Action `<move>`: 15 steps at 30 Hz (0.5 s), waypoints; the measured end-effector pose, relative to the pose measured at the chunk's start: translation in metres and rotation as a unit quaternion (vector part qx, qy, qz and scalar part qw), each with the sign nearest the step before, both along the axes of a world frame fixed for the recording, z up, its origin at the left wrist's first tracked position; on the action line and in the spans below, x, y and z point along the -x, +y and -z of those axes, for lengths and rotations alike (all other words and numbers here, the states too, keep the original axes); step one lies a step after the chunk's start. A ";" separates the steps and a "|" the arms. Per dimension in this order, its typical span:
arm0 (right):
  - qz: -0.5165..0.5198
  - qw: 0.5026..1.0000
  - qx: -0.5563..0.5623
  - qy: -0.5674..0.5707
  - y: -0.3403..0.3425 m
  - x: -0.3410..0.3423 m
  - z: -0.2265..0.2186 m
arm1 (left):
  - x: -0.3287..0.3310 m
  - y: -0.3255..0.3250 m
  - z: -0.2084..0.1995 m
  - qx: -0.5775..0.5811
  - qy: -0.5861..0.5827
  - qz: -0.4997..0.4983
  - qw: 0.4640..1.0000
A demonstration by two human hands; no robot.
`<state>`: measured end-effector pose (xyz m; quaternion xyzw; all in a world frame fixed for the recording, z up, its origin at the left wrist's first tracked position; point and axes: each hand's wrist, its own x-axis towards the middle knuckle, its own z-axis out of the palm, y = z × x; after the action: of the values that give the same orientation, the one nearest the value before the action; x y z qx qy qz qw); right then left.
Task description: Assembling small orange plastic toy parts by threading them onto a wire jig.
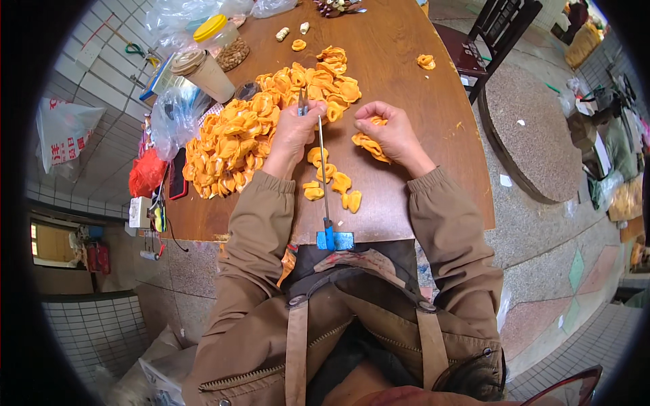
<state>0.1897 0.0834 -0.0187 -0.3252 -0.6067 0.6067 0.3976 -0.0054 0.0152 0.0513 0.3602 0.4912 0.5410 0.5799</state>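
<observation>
In my left hand (294, 132), closed, is a small metal tool (302, 100) with its narrow tip pointing away from me; its exact kind is hard to tell. Beside that hand rises a thin metal rod (325, 183), its top close to my fingers. The rod's foot sits in a blue clamp (336, 240) at the table's near edge. My right hand (394, 135) is closed on orange petal-like pieces (369, 145), right of the rod. Several loose orange pieces (340, 181) lie around the rod. A large heap of similar orange pieces (230, 142) spreads to the left and beyond my left hand.
On the wooden table (433, 196), a lidded cup (206, 78) and a yellow-lidded jar (227, 47) stand behind the heap. A phone (178, 174) and plastic bags (175, 115) lie at the left edge. A dark chair (484, 47) and a round stone slab (531, 132) are at the right.
</observation>
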 end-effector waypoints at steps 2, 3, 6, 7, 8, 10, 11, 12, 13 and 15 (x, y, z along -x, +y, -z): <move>-0.017 1.000 0.012 0.020 -0.006 0.007 -0.002 | 0.001 -0.001 0.015 -0.005 -0.001 -0.021 1.000; -0.026 0.999 0.026 0.040 -0.008 0.010 -0.002 | -0.002 0.002 0.028 -0.009 0.000 -0.035 0.999; -0.044 0.994 0.057 0.079 -0.010 0.012 -0.002 | -0.005 0.007 0.048 -0.013 -0.002 -0.062 0.998; -0.043 0.995 0.055 0.071 -0.009 0.011 -0.001 | -0.005 0.007 0.048 -0.012 -0.004 -0.047 0.999; -0.043 0.996 0.053 0.062 -0.009 0.010 0.000 | -0.006 0.007 0.047 -0.010 -0.006 -0.032 0.999; -0.044 0.997 0.050 0.046 -0.008 0.009 0.001 | -0.007 0.007 0.047 -0.009 -0.010 -0.003 1.000; -0.044 0.997 0.052 0.044 -0.008 0.009 0.001 | -0.008 0.007 0.048 -0.007 -0.012 -0.004 1.000; -0.028 0.998 0.047 0.038 -0.008 0.009 0.001 | -0.010 0.008 0.050 -0.036 0.018 -0.026 0.999; -0.011 0.999 0.042 0.032 -0.008 0.009 0.000 | -0.012 0.009 0.051 -0.065 0.047 -0.048 0.996; 0.022 0.999 0.031 0.019 -0.009 0.010 0.000 | -0.015 0.009 0.053 -0.122 0.107 -0.092 0.982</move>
<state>0.1799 0.0748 -0.0183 -0.3389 -0.5722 0.6226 0.4124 0.0098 0.0245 -0.0018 0.4377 0.5116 0.6062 0.4233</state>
